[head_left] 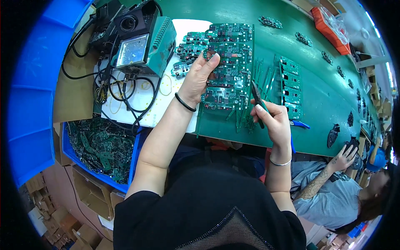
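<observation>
My left hand grips a green circuit board panel, thumb on top, fingers hidden beneath. The panel is made up of several joined boards carrying small components, with a thin strip along its right edge. In my right hand is a pair of dark-jawed pliers, their tips at that right edge. Blue tool handles show beside my right hand; I cannot tell whether they belong to another tool. Left of the panel lie separated circuit boards on white paper. Another board panel rests to the right.
Thin green strips lie scattered under the panel. A soldering station with tangled cables stands at the left, above a blue bin of board scraps. An orange tray sits at the far right. A co-worker's hand holds a black part nearby.
</observation>
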`<action>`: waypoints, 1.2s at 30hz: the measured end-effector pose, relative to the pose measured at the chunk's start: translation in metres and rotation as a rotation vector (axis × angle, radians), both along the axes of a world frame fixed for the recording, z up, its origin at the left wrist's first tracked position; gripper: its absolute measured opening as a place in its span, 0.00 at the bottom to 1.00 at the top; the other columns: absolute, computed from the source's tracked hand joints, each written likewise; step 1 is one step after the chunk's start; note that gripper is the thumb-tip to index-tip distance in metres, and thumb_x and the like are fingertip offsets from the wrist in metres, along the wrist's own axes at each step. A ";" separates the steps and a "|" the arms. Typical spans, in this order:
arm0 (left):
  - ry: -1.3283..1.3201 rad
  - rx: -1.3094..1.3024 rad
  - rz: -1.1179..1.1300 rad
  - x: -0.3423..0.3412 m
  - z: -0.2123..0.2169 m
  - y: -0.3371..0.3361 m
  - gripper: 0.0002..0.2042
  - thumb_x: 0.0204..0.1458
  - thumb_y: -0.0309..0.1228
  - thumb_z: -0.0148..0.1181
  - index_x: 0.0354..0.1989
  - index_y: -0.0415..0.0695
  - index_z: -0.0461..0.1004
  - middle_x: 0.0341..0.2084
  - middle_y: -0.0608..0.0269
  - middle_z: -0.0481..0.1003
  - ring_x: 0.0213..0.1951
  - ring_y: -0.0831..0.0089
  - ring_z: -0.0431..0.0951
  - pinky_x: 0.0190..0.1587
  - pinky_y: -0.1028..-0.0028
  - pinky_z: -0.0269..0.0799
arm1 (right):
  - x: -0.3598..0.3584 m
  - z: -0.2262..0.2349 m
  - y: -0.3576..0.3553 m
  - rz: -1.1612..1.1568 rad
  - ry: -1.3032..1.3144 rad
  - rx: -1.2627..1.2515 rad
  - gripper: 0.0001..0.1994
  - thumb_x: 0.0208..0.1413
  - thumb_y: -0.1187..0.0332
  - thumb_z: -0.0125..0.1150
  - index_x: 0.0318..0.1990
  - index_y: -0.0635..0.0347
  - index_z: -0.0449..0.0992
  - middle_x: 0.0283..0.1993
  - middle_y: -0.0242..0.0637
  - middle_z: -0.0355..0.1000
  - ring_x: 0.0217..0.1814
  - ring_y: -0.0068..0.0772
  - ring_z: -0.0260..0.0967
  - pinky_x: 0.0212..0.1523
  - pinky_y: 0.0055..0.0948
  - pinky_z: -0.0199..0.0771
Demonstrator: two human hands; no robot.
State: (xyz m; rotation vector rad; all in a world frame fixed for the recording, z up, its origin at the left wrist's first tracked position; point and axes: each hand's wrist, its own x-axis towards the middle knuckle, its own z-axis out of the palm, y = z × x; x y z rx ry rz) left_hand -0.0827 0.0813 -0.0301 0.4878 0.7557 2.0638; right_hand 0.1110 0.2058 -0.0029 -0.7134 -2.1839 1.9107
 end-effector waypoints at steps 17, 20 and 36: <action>0.325 -0.107 0.592 -0.023 0.036 -0.049 0.09 0.57 0.25 0.54 0.46 0.40 0.69 0.38 0.64 0.75 0.40 0.78 0.74 0.47 0.75 0.70 | 0.033 0.011 0.018 -0.057 0.048 -0.061 0.14 0.57 0.63 0.57 0.34 0.70 0.77 0.21 0.27 0.69 0.22 0.16 0.64 0.25 0.18 0.63; 0.312 -0.188 0.514 -0.036 0.063 -0.032 0.08 0.56 0.27 0.56 0.43 0.40 0.70 0.36 0.67 0.74 0.37 0.78 0.75 0.40 0.75 0.74 | 0.031 0.002 0.013 -0.032 -0.135 0.142 0.18 0.56 0.59 0.58 0.25 0.67 0.74 0.17 0.27 0.66 0.20 0.15 0.63 0.22 0.20 0.60; 0.134 -0.701 0.347 -0.161 -0.007 0.206 0.09 0.48 0.23 0.62 0.37 0.40 0.69 0.31 0.57 0.75 0.29 0.61 0.79 0.28 0.56 0.80 | 0.028 -0.007 -0.022 -0.160 -0.234 1.096 0.21 0.43 0.63 0.66 0.44 0.65 0.72 0.34 0.40 0.67 0.39 0.40 0.65 0.39 0.36 0.63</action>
